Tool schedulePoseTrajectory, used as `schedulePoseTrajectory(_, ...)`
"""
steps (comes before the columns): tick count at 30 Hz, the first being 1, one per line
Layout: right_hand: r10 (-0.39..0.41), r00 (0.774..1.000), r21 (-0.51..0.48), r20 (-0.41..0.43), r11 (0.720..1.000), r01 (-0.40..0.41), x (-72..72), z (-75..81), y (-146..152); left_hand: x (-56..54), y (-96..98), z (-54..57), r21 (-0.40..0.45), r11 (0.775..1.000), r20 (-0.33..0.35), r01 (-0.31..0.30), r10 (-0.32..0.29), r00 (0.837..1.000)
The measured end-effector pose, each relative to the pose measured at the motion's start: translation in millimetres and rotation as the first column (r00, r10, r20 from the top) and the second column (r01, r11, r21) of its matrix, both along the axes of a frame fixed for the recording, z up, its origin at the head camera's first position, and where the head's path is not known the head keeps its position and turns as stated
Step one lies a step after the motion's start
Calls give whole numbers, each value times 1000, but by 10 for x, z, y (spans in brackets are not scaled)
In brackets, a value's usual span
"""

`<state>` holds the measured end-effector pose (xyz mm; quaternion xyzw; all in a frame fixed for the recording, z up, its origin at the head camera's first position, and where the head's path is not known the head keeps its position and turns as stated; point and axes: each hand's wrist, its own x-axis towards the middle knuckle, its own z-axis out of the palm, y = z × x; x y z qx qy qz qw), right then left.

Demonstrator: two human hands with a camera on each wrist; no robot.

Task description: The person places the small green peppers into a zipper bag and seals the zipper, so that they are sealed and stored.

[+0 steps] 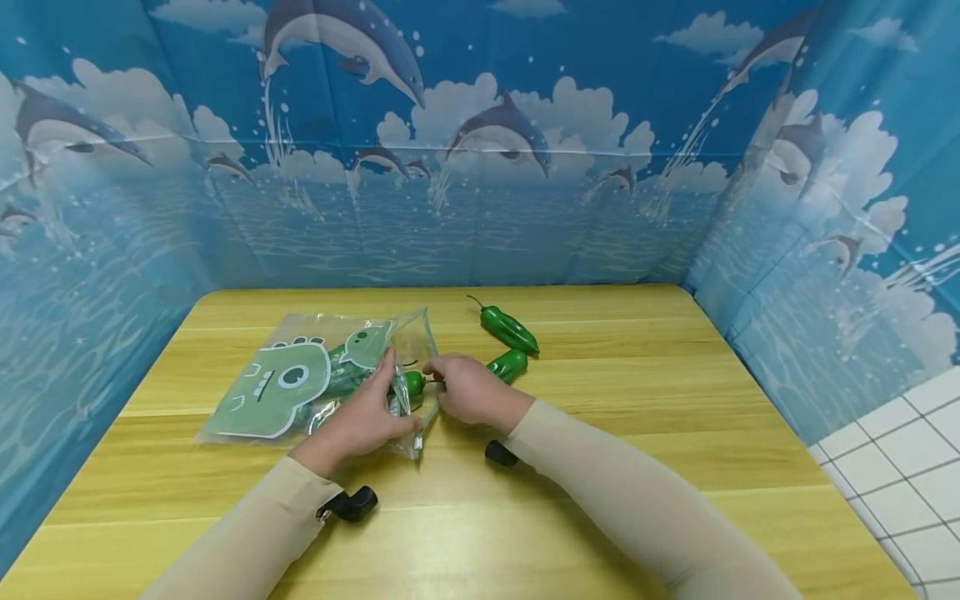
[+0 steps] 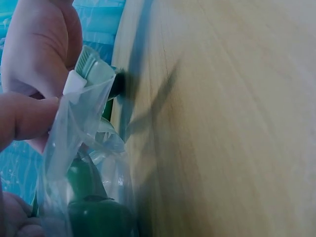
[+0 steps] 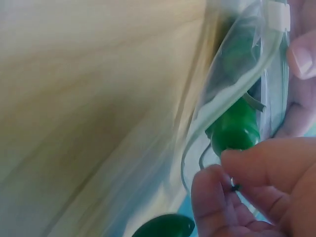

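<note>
A clear zip bag (image 1: 247, 408) with a green cartoon print lies on the left of the table, several green peppers inside it. My left hand (image 1: 363, 421) grips the bag near its mouth, beside the white zip slider (image 3: 279, 16). At the gap between the zip strips (image 3: 232, 94), my right hand (image 1: 468, 390) pinches the stem of a green pepper (image 3: 234, 128) whose body is within the bag. Outside, one green pepper (image 1: 510, 329) lies at the back, and another pepper (image 1: 510, 365) is partly hidden behind my right hand.
The wooden table (image 1: 615, 467) reaches a dolphin-print curtain (image 1: 480, 217) at the back and sides. Black wrist devices (image 1: 352, 504) hang under both sleeves. White floor tiles (image 1: 900, 450) show at the right.
</note>
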<state>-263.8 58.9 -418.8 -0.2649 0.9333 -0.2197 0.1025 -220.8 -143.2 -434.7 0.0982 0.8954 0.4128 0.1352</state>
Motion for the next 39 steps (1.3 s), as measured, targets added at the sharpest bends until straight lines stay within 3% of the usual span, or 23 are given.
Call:
schedulePoseTrajectory(10,-8,998,22,-64,1000,10,6,6,83,5,10,3,-21,1000,-4,-5,5,1000)
schedulePoseTrajectory(39,6,994,27,-107,1000,-3,-19,-35,-18,17,29,24,-31,999,-4,10,-10,1000)
